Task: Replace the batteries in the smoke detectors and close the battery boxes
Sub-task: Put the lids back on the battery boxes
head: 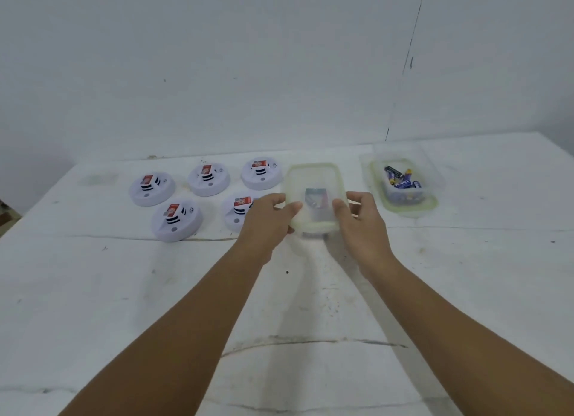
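Fingers curl on both sides of a clear lid with a pale green rim: my left hand grips its left edge, thumb laid on top, and my right hand grips the right edge, thumb likewise on top. I hold the lid tilted above the table, near edge low, far edge raised.

Through the lid I see a blurred box below it, with something dark and red inside; likely batteries, but the view is too smeared to say.

Five white round detectors sit left of the lid, backs up. Back row: one, next, third. Front row: one, and one partly hidden behind my left hand. Each carries a red and white block in its battery bay, standing out of the casing.

At the right, well apart from my hands, a second clear box stands open on what looks like its own green-rimmed lid. Blue and black batteries lie loose in it.

White wall behind, a thin dark cord hanging down it.
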Motion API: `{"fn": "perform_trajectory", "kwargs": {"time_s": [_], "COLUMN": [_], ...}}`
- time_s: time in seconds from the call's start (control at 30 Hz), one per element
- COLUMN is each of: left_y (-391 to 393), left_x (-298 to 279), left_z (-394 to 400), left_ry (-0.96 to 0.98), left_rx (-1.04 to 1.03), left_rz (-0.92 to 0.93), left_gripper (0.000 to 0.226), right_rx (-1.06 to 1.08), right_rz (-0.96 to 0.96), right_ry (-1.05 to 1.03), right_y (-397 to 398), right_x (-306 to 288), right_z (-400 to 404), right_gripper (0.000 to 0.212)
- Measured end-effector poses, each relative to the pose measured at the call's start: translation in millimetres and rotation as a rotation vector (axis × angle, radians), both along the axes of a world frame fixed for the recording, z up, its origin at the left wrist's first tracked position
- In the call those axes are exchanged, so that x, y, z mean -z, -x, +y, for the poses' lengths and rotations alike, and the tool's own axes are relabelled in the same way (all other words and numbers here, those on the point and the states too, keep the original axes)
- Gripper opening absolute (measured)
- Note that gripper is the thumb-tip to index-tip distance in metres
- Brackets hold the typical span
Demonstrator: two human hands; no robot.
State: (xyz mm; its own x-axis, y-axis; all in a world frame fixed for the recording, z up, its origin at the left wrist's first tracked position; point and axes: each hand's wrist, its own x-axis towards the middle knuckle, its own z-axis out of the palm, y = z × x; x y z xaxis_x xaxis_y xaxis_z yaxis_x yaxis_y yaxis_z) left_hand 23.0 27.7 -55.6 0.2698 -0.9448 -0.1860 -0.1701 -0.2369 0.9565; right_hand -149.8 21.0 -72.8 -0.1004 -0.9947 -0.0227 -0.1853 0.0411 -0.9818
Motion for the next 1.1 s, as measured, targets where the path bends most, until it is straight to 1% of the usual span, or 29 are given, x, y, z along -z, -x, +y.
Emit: {"fn": "perform_trajectory", "kwargs": {"time_s": [0.07, 0.17, 0.3, 0.5, 0.57, 0.6, 0.67, 0.7, 0.73, 0.77, 0.87, 0.93, 0.97, 1.03, 1.1], "left_y": [1, 2, 4, 5, 6, 7, 7, 7, 9, 13, 30, 45, 52, 67, 81], "left_x": [0, 0, -3, -3, -5, -7, -10, -10, -9, -8, -8, -10, -12, -12, -10], "left_z": [-16, -37, -55, -67, -65, -63, -54, -49, -43, -36, -15, -4, 1, 9, 18], "left_ry": [0.005, 0.008, -0.001, -0.027, -0.016, -0.009, 0.011, 0.038, 0.089, 0.159, 0.38, 0.474, 0.497, 0.492, 0.455], "left_rx": [0.0, -0.002, 0.003, 0.017, 0.015, 0.014, 0.008, -0.01, -0.043, -0.078, -0.124, -0.054, 0.012, 0.18, 0.308], "left_rz": [-0.008, -0.013, 0.017, 0.004, -0.042, -0.095, -0.324, -0.447, -0.531, -0.568, -0.564, -0.559, -0.569, -0.631, -0.703], "left_gripper": [0.037, 0.044, 0.043, 0.045, 0.048, 0.05, 0.054, 0.055, 0.053, 0.048, 0.026, 0.018, 0.02, 0.027, 0.029], "right_rx": [0.009, 0.032, 0.059, 0.078, 0.06, 0.052, 0.057, 0.071, 0.089, 0.11, 0.205, 0.27, 0.273, 0.208, 0.117], "right_rz": [-0.003, -0.008, 0.01, 0.019, 0.069, 0.12, 0.238, 0.291, 0.346, 0.413, 0.676, 0.86, 0.935, 1.077, 1.216], "right_ry": [0.0, 0.005, 0.007, 0.022, 0.036, 0.054, 0.116, 0.17, 0.243, 0.319, 0.477, 0.462, 0.415, 0.306, 0.216], "right_y": [-2, -4, -6, -6, -6, -4, 2, 6, 11, 17, 40, 55, 61, 72, 81], "right_x": [1, 3, 3, 3, 1, 0, 1, 3, 4, 5, 2, -2, -4, -3, -3], "right_z": [-16, -37, -54, -61, -59, -58, -50, -44, -39, -34, -30, -33, -34, -37, -38], "right_gripper": [0.027, 0.031, 0.032, 0.034, 0.035, 0.037, 0.038, 0.036, 0.032, 0.029, 0.029, 0.037, 0.042, 0.048, 0.048]}}
